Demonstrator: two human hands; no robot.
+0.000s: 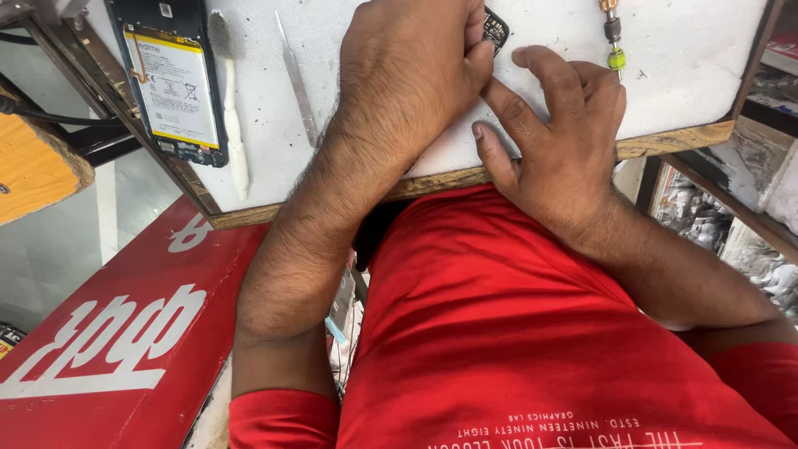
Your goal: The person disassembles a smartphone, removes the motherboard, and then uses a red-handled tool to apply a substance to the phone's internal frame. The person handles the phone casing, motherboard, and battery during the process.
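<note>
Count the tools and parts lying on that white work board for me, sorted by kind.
Opened phone with battery showing: 1
White brush: 1
Metal tweezers: 1
Screwdriver: 1
Small dark part at the left hand: 1
Total: 5

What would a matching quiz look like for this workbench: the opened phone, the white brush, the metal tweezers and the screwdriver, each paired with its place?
Things:
1. opened black phone with a yellow-edged white battery
2. white-handled brush
3. slim metal tweezers
4. screwdriver with a green collar

Places:
A. far right of the white worktop, beyond the right hand
B. far left of the worktop
C. just left of the left hand
D. between the phone and the tweezers

Pairs: 1-B, 2-D, 3-C, 4-A
</note>
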